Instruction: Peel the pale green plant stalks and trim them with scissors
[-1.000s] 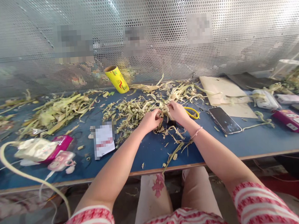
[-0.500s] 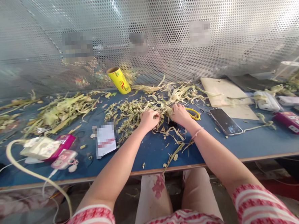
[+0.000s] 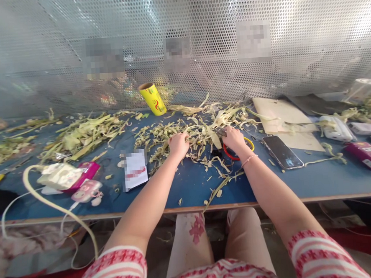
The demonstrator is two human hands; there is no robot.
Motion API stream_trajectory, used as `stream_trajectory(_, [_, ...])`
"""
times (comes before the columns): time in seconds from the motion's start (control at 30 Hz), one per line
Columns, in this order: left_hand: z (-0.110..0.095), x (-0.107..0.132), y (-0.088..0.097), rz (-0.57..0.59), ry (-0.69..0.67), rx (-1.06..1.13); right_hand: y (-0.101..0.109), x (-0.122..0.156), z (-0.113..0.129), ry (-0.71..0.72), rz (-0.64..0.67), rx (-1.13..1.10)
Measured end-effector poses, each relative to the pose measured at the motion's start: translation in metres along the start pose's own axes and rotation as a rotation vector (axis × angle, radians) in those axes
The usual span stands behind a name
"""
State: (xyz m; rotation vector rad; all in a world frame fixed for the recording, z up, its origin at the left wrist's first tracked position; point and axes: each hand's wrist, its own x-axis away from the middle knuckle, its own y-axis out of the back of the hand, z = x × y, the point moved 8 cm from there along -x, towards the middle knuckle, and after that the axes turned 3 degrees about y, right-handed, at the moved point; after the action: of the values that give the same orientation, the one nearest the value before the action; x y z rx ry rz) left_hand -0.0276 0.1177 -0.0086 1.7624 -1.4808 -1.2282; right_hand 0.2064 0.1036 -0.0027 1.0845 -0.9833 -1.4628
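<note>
A loose pile of dried pale-green leaf strips [image 3: 197, 132] lies on the blue table [image 3: 188, 189] in front of me. My left hand [image 3: 178, 143] is palm down on the pile's left side, fingers curled into the strips. My right hand [image 3: 234, 139] is closed at the pile's right side, over a pair of scissors [image 3: 236, 152] with a red and a yellow handle loop. A dark part of the scissors shows by its fingertips. A thin bracelet circles my right wrist.
A yellow roll [image 3: 152, 98] leans against the perforated metal screen [image 3: 180, 51]. A phone [image 3: 282, 152] and a cardboard sheet [image 3: 278, 116] lie to the right, a magenta box [image 3: 367, 156] farther right. A paper card [image 3: 135, 174], pink gadgets [image 3: 85, 170], a white cable [image 3: 51, 204] and another leaf heap [image 3: 84, 134] lie left.
My hands have drawn apart and let go of the strip they worked together. The right hand moved onto the scissors, whose red loop now shows. The left hand settled on the pile.
</note>
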Motion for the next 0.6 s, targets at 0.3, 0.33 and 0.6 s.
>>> stream_trajectory(0.3, [-0.002, 0.004, 0.020, -0.069, 0.086, -0.013, 0.019, 0.005, -0.016, -0.076, -0.133, 0.125])
stream_trajectory(0.33, [-0.002, 0.004, 0.022, -0.090, 0.085, -0.003, 0.019, 0.006, -0.015, -0.063, -0.142, 0.147])
stream_trajectory(0.6, [0.009, -0.002, 0.030, -0.250, 0.112, 0.230, 0.004, -0.012, 0.041, 0.283, -0.097, 0.135])
